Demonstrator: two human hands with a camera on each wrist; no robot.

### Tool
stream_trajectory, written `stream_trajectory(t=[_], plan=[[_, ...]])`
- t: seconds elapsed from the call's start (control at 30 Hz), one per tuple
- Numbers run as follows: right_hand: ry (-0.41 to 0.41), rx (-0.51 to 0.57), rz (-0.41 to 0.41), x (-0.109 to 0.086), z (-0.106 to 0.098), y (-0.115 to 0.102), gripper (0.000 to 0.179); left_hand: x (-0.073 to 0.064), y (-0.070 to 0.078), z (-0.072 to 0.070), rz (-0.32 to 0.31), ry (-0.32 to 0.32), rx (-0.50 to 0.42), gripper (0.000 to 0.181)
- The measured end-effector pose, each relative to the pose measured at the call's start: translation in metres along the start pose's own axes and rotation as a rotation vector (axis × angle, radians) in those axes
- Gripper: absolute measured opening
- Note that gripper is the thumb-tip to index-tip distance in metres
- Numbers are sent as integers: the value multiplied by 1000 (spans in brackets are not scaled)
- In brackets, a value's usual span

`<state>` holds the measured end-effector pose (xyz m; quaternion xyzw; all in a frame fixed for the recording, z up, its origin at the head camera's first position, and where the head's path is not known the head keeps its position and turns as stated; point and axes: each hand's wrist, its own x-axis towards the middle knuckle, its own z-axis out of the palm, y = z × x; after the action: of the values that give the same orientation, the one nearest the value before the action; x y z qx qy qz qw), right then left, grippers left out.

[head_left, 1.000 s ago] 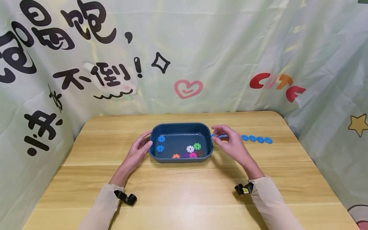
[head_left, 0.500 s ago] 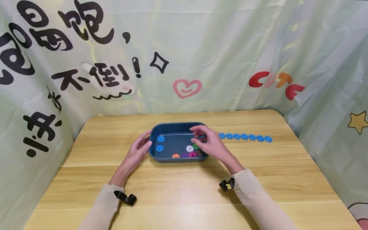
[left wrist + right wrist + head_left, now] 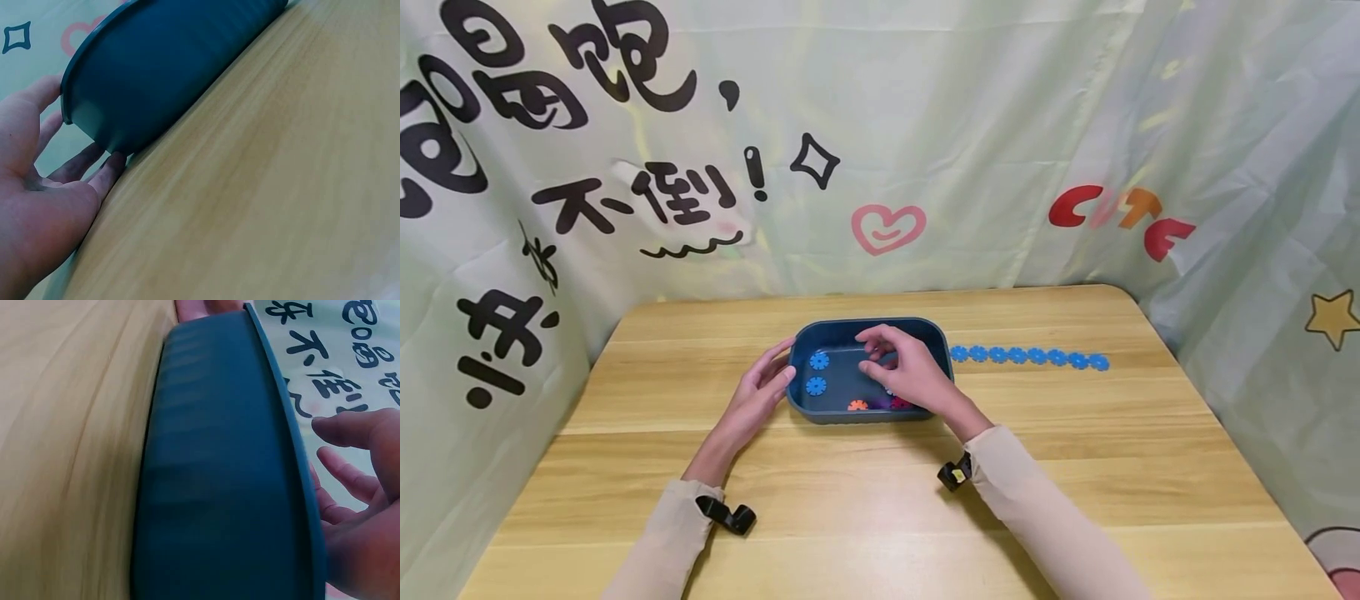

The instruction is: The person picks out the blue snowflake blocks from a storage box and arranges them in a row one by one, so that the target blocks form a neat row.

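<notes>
A dark blue tray (image 3: 943,354) sits mid-table on the wooden table (image 3: 880,500). It holds several small gear-shaped discs, among them two blue discs (image 3: 818,361) and an orange disc (image 3: 858,406). My left hand (image 3: 778,368) rests with straight fingers against the tray's left wall (image 3: 169,69). My right hand (image 3: 876,350) hovers over the middle of the tray with loosely spread fingers (image 3: 356,434) and holds nothing. It hides the discs beneath it. The right wrist view shows the tray's outer wall (image 3: 219,475) up close.
A row of several blue discs (image 3: 1026,357) lies on the table right of the tray, running toward the right edge. A printed cloth backdrop (image 3: 880,150) encloses the table at the back and sides. Bare wood stretches in front of the tray.
My right hand has moved left from the near end of the blue disc row to over the tray. The left hand and tray have stayed put.
</notes>
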<state>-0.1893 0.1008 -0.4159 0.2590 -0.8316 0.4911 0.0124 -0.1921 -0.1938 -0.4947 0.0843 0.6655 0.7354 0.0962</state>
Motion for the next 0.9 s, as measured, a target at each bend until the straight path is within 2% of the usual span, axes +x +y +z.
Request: stream_trajectory(t=[0.43,0.7,0.9], plan=[[-112,-32,35,23,33,3,33,1,-1,0,5,-21,-31,56],[-172,-84,59,35,47,4,35,1,0,1,11,-27,-31,56],[-246,-101,101,41,57,5,32,1,-1,0,24,-35,-49,56]])
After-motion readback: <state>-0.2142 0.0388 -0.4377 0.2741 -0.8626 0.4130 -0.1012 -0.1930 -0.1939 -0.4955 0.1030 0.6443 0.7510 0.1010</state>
